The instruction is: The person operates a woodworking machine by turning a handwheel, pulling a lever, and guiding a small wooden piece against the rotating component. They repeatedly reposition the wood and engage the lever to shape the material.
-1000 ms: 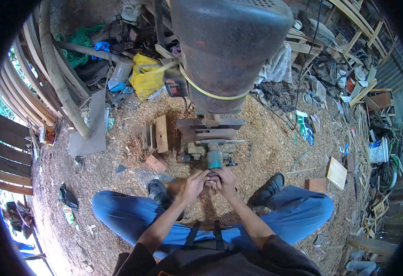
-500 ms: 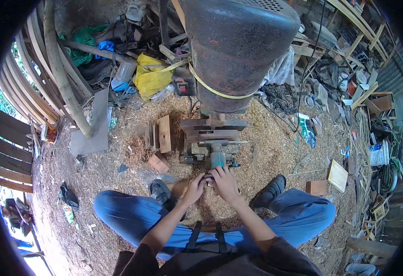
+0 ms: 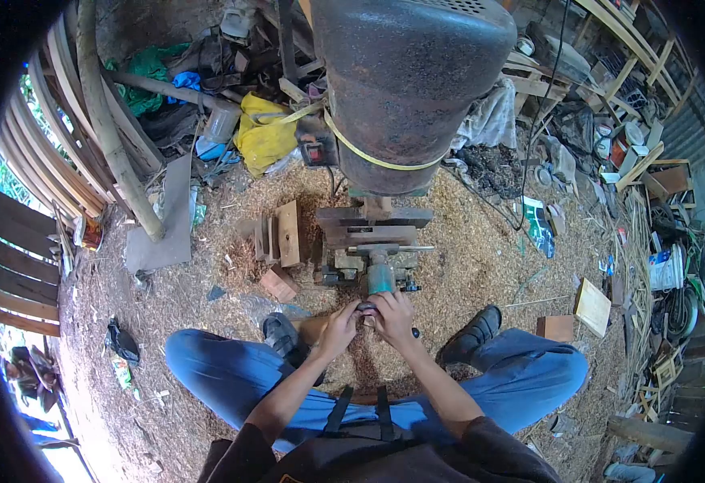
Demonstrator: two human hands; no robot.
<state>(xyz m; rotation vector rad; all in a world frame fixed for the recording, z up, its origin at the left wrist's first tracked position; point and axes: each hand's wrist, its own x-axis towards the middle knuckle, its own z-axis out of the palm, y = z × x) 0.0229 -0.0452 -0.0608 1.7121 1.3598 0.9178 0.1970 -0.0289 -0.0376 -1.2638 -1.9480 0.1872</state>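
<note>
Both hands are together in front of a rusty machine with a green cylindrical part (image 3: 381, 278) pointing toward me. A small dark rounded piece (image 3: 366, 306) shows at the near end of this part, between my fingers. My left hand (image 3: 337, 332) is closed around its left side, fingertips pressed in. From the right, my right hand (image 3: 393, 319) curls over the same piece, its fingers against the green part. Most of the piece is hidden by my fingers. Beyond the green part are the machine's metal jaws (image 3: 372, 233), under a large dark drum-shaped housing (image 3: 409, 88).
Wood shavings cover the ground. Wood blocks (image 3: 289, 233) stand left of the machine, with a reddish block (image 3: 279, 284) nearer me. Two more blocks, one pale (image 3: 592, 307), lie at right. A red switch (image 3: 314, 152) and a hanging cable (image 3: 523, 177) are near the housing.
Both hands stay at the dark piece, their fingers shifting slightly around it. The right hand has moved a little to the left, and a small dark knob shows beside its wrist. The view has tilted slightly.
</note>
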